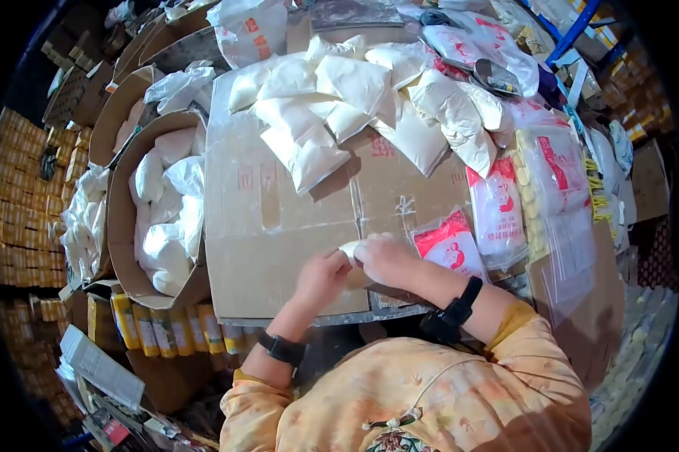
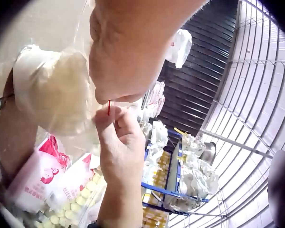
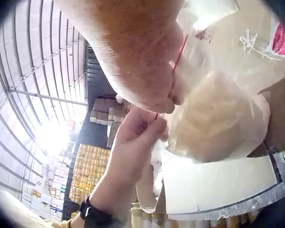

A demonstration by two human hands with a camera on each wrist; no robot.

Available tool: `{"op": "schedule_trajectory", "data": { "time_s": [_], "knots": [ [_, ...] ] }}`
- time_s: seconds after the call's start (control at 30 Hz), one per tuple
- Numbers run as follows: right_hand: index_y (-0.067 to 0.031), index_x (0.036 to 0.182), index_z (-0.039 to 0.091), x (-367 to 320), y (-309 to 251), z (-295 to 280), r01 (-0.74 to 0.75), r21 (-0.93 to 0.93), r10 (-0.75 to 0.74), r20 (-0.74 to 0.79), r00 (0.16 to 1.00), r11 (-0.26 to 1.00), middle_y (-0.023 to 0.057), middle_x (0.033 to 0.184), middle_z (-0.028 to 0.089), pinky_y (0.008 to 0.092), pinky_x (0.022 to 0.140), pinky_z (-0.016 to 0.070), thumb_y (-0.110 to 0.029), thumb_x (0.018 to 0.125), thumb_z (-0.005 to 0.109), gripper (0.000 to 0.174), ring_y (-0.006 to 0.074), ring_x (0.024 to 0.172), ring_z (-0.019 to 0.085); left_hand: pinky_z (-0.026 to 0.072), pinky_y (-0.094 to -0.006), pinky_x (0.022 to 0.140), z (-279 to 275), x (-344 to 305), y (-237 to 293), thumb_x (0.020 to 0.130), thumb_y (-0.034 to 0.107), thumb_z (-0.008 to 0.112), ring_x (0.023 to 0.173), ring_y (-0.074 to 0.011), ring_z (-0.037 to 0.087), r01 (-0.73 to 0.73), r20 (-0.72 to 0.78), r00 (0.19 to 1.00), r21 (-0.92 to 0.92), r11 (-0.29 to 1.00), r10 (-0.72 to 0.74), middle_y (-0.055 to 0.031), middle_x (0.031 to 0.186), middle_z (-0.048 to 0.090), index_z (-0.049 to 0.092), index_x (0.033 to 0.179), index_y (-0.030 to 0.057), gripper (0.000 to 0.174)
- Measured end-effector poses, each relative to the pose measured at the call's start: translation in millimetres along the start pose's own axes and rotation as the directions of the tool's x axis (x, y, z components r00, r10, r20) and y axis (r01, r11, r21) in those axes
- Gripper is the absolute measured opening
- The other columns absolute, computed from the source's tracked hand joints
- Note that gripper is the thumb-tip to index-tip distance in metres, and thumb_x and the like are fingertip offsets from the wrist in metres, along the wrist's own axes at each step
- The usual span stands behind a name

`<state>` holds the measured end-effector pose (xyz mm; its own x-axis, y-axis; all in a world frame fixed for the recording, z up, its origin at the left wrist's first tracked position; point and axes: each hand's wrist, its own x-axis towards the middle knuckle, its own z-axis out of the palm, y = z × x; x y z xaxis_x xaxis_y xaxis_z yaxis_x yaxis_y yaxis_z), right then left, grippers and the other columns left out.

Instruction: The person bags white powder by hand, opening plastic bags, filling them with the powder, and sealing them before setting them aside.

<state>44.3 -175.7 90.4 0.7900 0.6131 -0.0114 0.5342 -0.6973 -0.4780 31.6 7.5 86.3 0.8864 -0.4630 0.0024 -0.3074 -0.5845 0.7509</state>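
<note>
I am watching the left hand and right hand gripping a pale, partly hidden item above the cardboard-covered tabletop. Filled white bags are lying heaped along the far side; printed pink-and-white packets are lying at right; a carton of white bundles is standing at left.

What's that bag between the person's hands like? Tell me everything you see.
The bag looks like thin, clear plastic, wrinkled, bulging with pale cream contents. A thin red line shows at its top, which the left hand and right hand pinch. It is over the cardboard, by its near edge; whether it rests there is unclear.
</note>
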Motion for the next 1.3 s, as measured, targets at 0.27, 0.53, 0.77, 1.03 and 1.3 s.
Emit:
{"op": "schedule_trajectory", "data": {
  "time_s": [0.27, 0.53, 0.77, 1.03, 1.3],
  "knots": [
    [-0.0072, 0.076, 0.059, -46.7, 49.8, -16.0, -0.065, 0.109, 0.082, -0.164, 0.983, 0.992, 0.0109, 0.076, 0.058, 0.0405, 0.068, 0.0474, -0.011, 0.078, 0.050, 0.010, 0.0304, 0.077, 0.058, 0.0456, -0.0391, 0.064, -1.0, -1.6, -10.4, 0.078, 0.010, 0.058, 0.076, -0.0349, 0.056, 0.097, 0.047, 0.995, -0.095, 0.991, -0.093, -0.0141, 0.081, 0.058, 0.056, 0.078, 0.0038, 0.006],
    [-0.0025, 0.082, 0.057, -73.5, 73.9, -43.3, -0.295, 0.424, 0.435, -0.285, 0.854, 0.856, 0.0133, 0.081, 0.058, 0.0370, 0.071, 0.0459, -0.011, 0.077, 0.061, 0.011, 0.0307, 0.079, 0.058, 0.0460, -0.0377, 0.068, -29.2, 0.9, -8.4, 0.080, 0.016, 0.058, 0.078, -0.0346, 0.057, 0.308, 0.210, 0.932, -0.029, 0.951, -0.296, -0.0165, 0.079, 0.060, 0.059, 0.081, 0.0041, 0.012],
    [-0.0053, 0.079, 0.059, -40.1, 37.4, 0.6, -0.039, 0.212, 0.110, -0.338, 0.935, 0.976, 0.0108, 0.080, 0.059, 0.0392, 0.074, 0.0464, -0.006, 0.070, 0.058, 0.009, 0.0303, 0.081, 0.056, 0.0452, -0.0394, 0.065, 26.9, 41.3, 26.3, 0.073, 0.008, 0.059, 0.072, -0.0333, 0.055, -0.192, 0.041, 0.981, 0.126, 0.973, 0.188, -0.0132, 0.074, 0.057, 0.058, 0.076, 0.0058, 0.004],
    [-0.0046, 0.077, 0.058, -39.8, 30.8, -12.7, -0.081, 0.332, 0.178, -0.273, 0.946, 0.940, 0.0112, 0.080, 0.058, 0.0391, 0.072, 0.0457, -0.008, 0.073, 0.057, 0.005, 0.0307, 0.083, 0.055, 0.0445, -0.0368, 0.061, 8.7, 29.6, 14.3, 0.073, 0.007, 0.059, 0.069, -0.0337, 0.053, -0.069, 0.099, 0.993, -0.004, 0.998, 0.069, -0.0140, 0.072, 0.054, 0.055, 0.073, 0.0035, 0.006],
    [-0.0010, 0.086, 0.060, -31.3, 41.1, 7.2, -0.341, 0.685, 0.455, 0.015, 0.890, 0.644, 0.0134, 0.079, 0.061, 0.0314, 0.070, 0.0463, -0.014, 0.083, 0.056, 0.014, 0.0230, 0.074, 0.059, 0.0430, -0.0238, 0.066, 7.7, 19.8, -18.3, 0.085, 0.011, 0.058, 0.072, -0.0078, 0.047, 0.417, 0.327, 0.890, -0.297, 0.859, -0.319, -0.0015, 0.076, 0.056, 0.059, 0.085, 0.0024, 0.009]
  ]
}}
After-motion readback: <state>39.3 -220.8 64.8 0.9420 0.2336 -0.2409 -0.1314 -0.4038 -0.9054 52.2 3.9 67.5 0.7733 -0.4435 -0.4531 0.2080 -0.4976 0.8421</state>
